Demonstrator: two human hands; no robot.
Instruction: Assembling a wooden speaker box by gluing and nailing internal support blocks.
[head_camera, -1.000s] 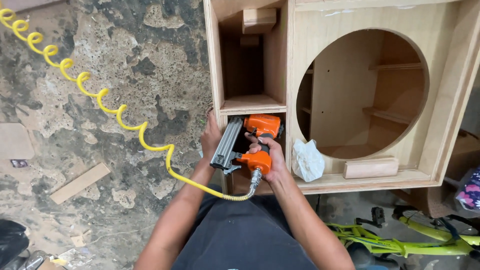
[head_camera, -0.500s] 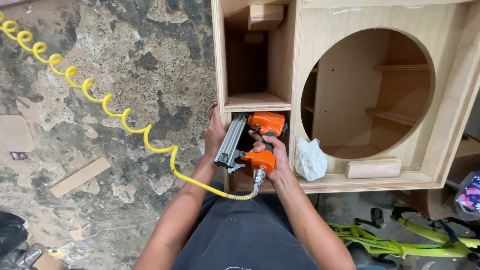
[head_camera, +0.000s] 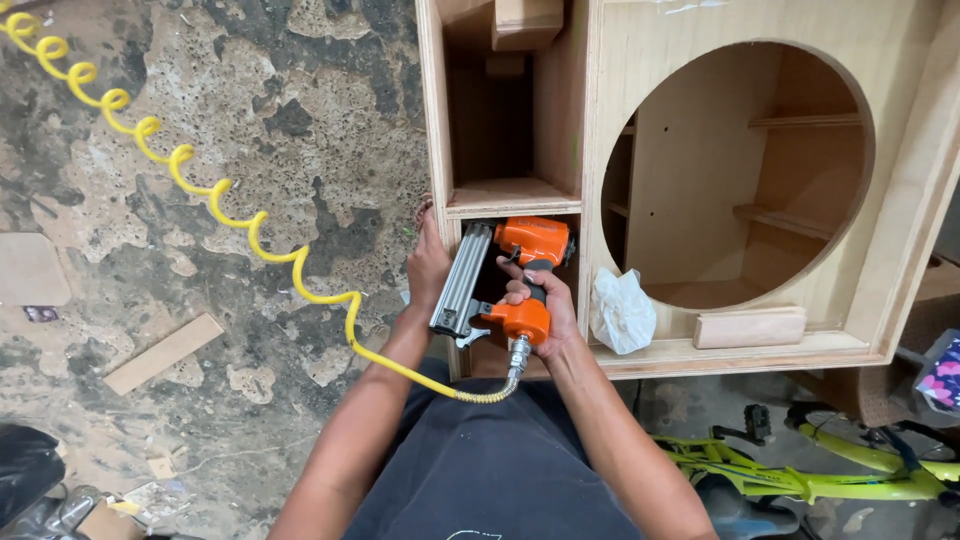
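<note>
Seen from the head camera, a person works a pneumatic nail gun (head_camera: 505, 280) against the lower left corner of a large plywood speaker cabinet (head_camera: 700, 60) lying on a rough, patchy concrete floor (head_camera: 250, 100). The tool has a bright orange body and handle, a black grip section and a long silver magazine slanting down to its left; its head sits just under the small shelf that divides the cabinet's narrow left compartment. The right hand (head_camera: 540, 305) is wrapped firmly around the orange handle, fingers curled closed. The left hand (head_camera: 428, 265) lies flat against the cabinet's left wall beside the magazine; whether it grips the edge cannot be told. A coiled yellow air hose (head_camera: 215, 195) runs from the handle's metal fitting away across the floor, left of the cabinet. A crumpled white plastic bag (head_camera: 620, 310) and a small wooden block (head_camera: 750, 327) rest on the cabinet's lower rail, below its big round cutout. A yellow-green bicycle frame (head_camera: 820, 475) lies beneath the cabinet's right side, and a loose wood strip (head_camera: 163, 353) lies well to its left.
</note>
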